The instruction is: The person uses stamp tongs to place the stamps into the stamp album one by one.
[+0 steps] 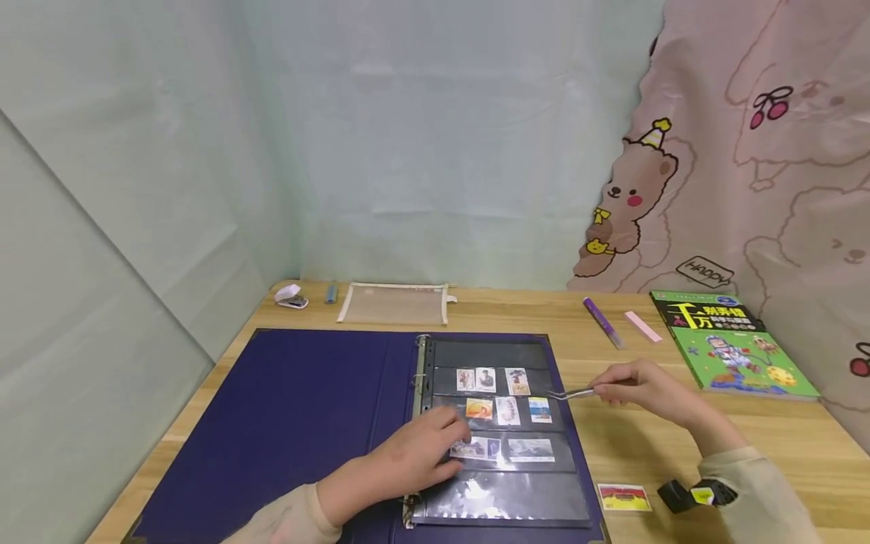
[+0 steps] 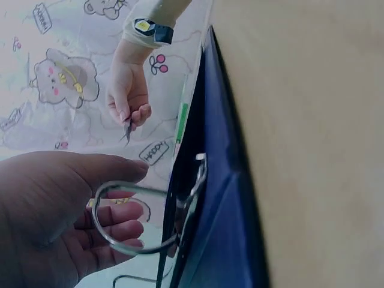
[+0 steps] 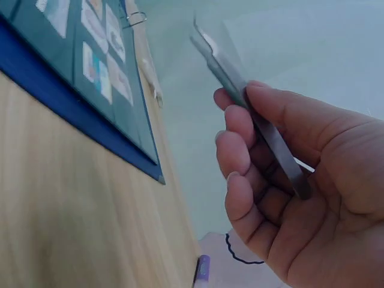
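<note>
A dark blue ring-binder stamp album (image 1: 306,423) lies spread on the table, a black pocket page (image 1: 530,499) on its right side. Several stamps (image 1: 507,410) sit in the page's middle rows. My left hand (image 1: 421,449) is over the page's left part beside the metal rings (image 2: 132,249), fingers loosely bent and holding nothing. My right hand (image 1: 639,389) pinches metal tweezers (image 3: 273,141) between thumb and fingers. Their bent tips are apart with nothing between them, by the page's right edge. A red and yellow stamp (image 1: 624,498) lies on the table right of the album.
Behind the album are a stapler (image 1: 292,297), a small blue item (image 1: 331,293) and a mesh zip pouch (image 1: 394,304). A purple pen (image 1: 602,323), a pink strip (image 1: 643,326) and a green book (image 1: 737,351) lie at the back right. A black band (image 1: 700,495) circles my right wrist.
</note>
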Tool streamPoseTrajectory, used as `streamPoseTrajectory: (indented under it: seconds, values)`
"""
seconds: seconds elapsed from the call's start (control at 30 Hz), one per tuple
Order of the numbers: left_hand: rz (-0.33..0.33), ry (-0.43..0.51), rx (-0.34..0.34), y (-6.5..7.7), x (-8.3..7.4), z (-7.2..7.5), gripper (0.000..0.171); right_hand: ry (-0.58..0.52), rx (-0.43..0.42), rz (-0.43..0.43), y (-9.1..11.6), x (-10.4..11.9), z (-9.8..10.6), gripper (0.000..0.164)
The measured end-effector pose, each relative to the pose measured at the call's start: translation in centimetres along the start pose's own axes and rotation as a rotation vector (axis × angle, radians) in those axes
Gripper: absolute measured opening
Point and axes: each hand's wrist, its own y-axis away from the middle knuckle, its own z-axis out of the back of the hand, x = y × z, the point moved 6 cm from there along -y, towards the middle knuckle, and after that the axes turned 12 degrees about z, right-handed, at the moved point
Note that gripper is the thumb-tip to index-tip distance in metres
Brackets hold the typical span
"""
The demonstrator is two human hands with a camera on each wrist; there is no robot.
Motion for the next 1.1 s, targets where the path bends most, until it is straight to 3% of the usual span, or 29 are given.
streamPoseTrajectory:
  seconds: [0.33, 0.6, 0.9, 1.1]
  values:
    - [-0.019, -0.022, 0.026, 0.8, -1.3, -0.5, 0.028, -0.013, -0.044, -0.003, 2.5, -0.4, -0.3, 0.021]
    - [0.052, -0.04, 0.106, 1.3, -1.4, -1.2, 0.035, -0.042, -0.041, -0.029, 4.7, -0.8, -0.2, 0.022]
    - [0.041, -0.049, -0.019, 2.0, -1.5, -1.1, 0.04, -0.131, 0.012, -0.044, 7.2, -0.5, -0.3, 0.023]
    - [0.038, -0.066, -0.019, 2.0, -1.6, -1.3, 0.04, -0.145, 0.032, -0.062, 8.4, -0.2, -0.1, 0.023]
